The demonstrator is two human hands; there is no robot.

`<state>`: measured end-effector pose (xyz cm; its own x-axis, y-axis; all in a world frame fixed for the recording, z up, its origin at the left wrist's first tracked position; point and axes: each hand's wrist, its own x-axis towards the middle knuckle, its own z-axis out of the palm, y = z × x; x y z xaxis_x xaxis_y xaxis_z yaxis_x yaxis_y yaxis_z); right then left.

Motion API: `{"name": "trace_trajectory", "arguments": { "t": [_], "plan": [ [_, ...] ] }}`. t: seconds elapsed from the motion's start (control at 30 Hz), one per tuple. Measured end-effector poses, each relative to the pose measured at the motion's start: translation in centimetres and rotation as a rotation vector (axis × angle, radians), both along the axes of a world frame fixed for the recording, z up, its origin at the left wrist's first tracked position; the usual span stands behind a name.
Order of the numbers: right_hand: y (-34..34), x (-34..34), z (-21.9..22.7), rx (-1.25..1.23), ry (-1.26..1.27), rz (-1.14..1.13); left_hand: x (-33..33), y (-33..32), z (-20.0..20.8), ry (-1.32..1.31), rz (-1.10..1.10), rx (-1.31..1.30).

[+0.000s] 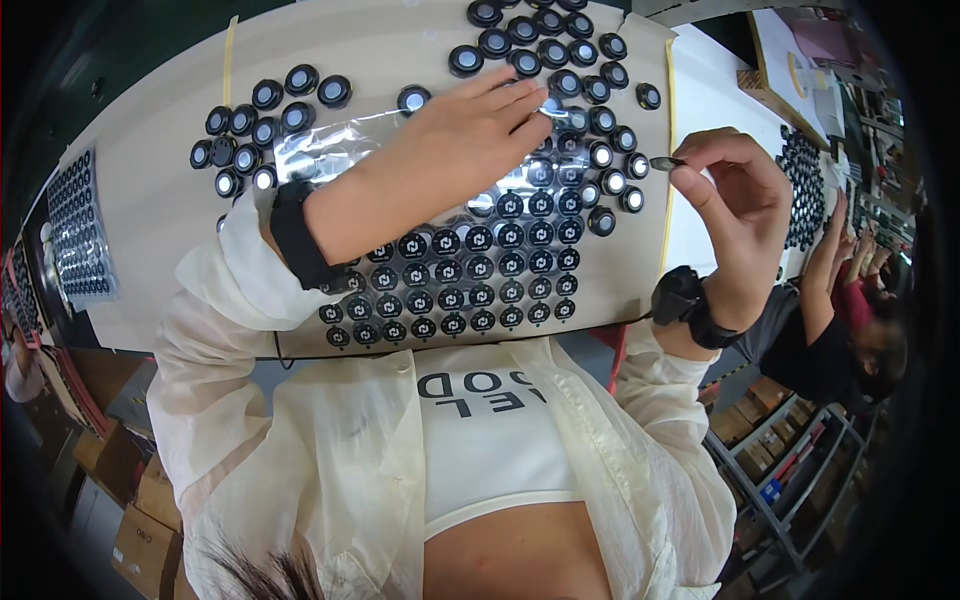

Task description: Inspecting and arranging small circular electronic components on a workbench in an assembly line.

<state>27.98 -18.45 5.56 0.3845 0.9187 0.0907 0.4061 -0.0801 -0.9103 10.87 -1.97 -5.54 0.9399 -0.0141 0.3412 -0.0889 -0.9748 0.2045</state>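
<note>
My left hand reaches across a clear plastic sheet with its fingers stretched out. Its fingertips are over the loose round black parts with pale centres; whether they touch one I cannot tell. Off to the right, my right hand is closed in a pinch on a small thin dark disc, held nearly edge-on. Between my arms, rows of round black parts with white marks lie in a clear tray close to my body. My left forearm hides some of the rows and part of the sheet.
More loose black parts are scattered at the left of the table. A filled clear tray lies at the far left. Yellow tape runs along the right side. Another person's arm is at the right, beside more black parts.
</note>
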Motion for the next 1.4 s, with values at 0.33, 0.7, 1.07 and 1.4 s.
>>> {"name": "trace_trajectory", "arguments": {
  "t": [0.33,0.7,1.07,1.4],
  "plan": [
    [1.6,-5.6,-3.8,0.196,0.698,-0.029,-5.0,1.1,5.1,0.03,0.002,-1.464],
    [3.6,-8.0,-4.1,0.122,0.821,-0.083,-6.7,0.0,5.9,-0.094,0.144,-1.418],
    [3.9,-8.2,-4.3,0.093,0.801,-0.119,-6.7,-0.6,6.2,-0.086,0.236,-1.341],
    [4.2,-8.5,-4.4,0.1,0.685,-0.156,-6.6,-1.0,5.9,-0.138,0.315,-1.217]
  ]
}}
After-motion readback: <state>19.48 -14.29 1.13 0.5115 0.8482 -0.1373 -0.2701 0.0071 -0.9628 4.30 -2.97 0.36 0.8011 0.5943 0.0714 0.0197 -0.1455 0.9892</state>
